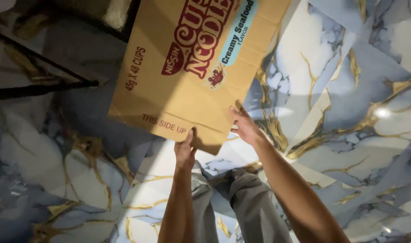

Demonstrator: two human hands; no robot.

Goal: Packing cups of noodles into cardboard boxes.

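**Both hands on the near edge of a flattened carton**

A flattened brown cardboard carton [187, 76] fills the upper middle of the head view, tilted so that its long side runs up and to the right. It bears red lettering, a pale blue label band and a small red crab drawing. Its near edge, lowest in the picture, hangs above a marble-patterned floor [349, 112] of grey-blue tiles veined in gold.

The left hand [185, 150] meets that near edge from below, its grip closed on the cardboard with the thumb lying up against the face of the sheet. The right hand [245, 127] takes the same edge near its right corner, fingers spread against the board and closed on its border (how far they wrap behind is hidden).

Both bare forearms reach up from the bottom of the picture. Between them show the person's grey trousers [241, 202], directly below the carton. At the left, a dark thin bar [43, 88] crosses the shadowed floor, well apart from the hands.
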